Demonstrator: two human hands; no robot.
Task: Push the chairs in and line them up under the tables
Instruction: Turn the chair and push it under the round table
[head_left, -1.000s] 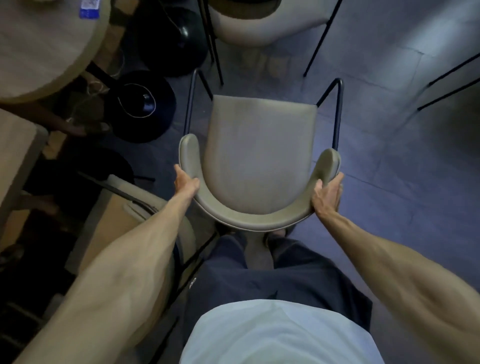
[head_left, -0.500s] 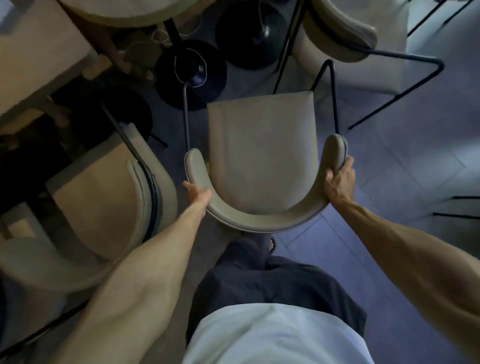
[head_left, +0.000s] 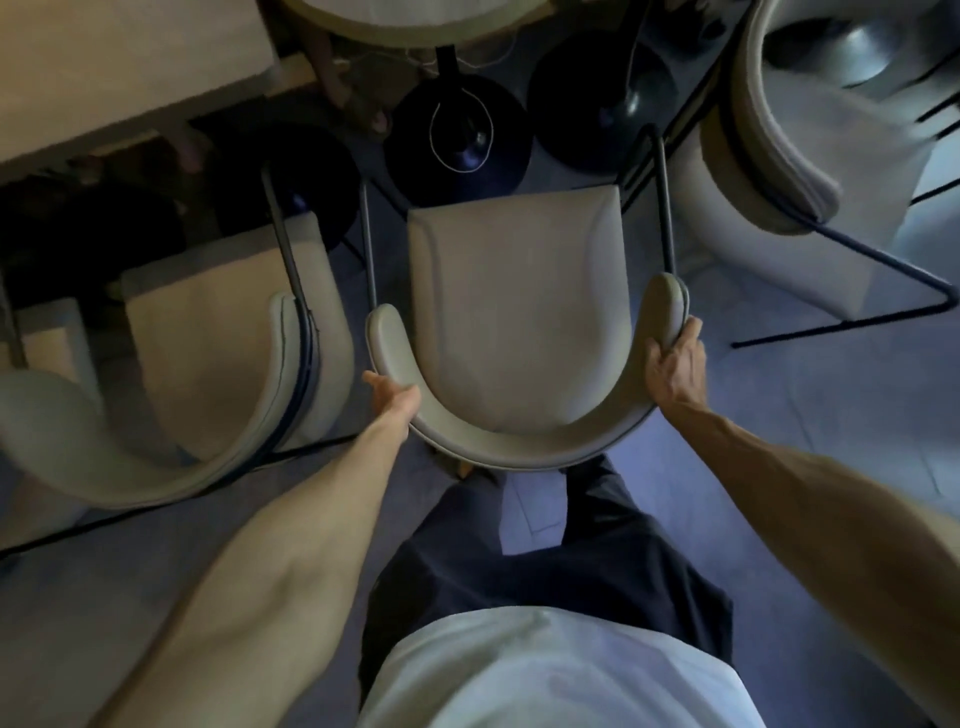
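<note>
Since half a second ago the beige padded chair (head_left: 519, 312), with its curved backrest and thin black metal legs, has slid leftward. It now squarely faces the black round table base (head_left: 457, 130), between the left matching chair (head_left: 208, 332) and the right matching chair (head_left: 769, 135). Our right hand (head_left: 675, 364) curls its fingers round the backrest's right tip. Our left hand (head_left: 395, 397) clasps the left curve, thumb along it, the other fingers hidden beneath the rim.

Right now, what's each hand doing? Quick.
Left hand: grips the backrest of the middle chair, left side.
Right hand: grips the same backrest, right end.
</note>
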